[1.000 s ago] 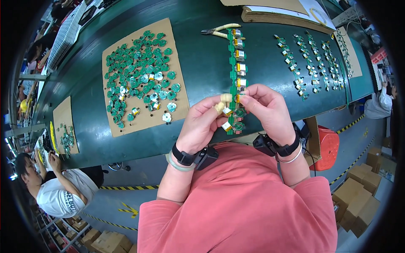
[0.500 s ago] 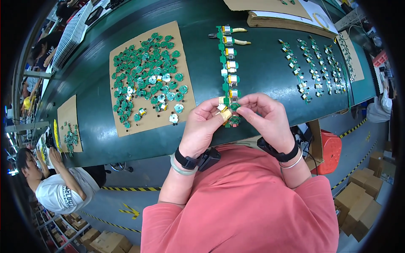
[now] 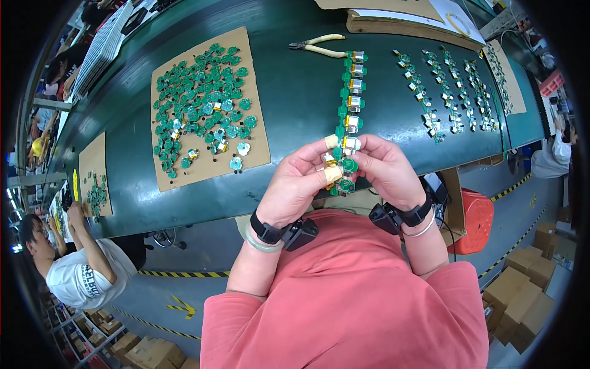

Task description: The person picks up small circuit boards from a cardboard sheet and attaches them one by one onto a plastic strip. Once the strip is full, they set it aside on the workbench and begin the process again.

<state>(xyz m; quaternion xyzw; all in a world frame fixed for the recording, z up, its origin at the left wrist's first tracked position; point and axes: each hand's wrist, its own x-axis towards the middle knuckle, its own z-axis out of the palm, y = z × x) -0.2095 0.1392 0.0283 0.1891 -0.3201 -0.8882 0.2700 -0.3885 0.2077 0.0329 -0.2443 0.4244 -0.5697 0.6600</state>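
A long strip of green circuit boards [image 3: 354, 104], carrying silver-and-yellow parts, runs away from me over the table, its near end between my hands. My left hand [image 3: 292, 187], with pale tape round two fingertips, pinches the strip's near end from the left. On the right side, my right hand [image 3: 393, 172] has thumb and forefinger closed at the strip, beside a small round green board [image 3: 350, 165]. The fingertips partly hide what they grip. Beyond the strip's far end lie cutting pliers [image 3: 316, 47] with cream handles.
Left of the strip, a cardboard sheet [image 3: 255, 138] bears a heap of small green boards. Several more board strips [image 3: 420, 95] lie on the right. A wooden-edged board [image 3: 412, 27] stands at the back. A co-worker [image 3: 86, 264] works at far left; a red stool [image 3: 474, 221] is below the table's right.
The strip has shifted right and tilted, so the pliers, earlier partly behind its far end, now show almost fully. My hands have moved slightly with its near end. The view has shifted a little.
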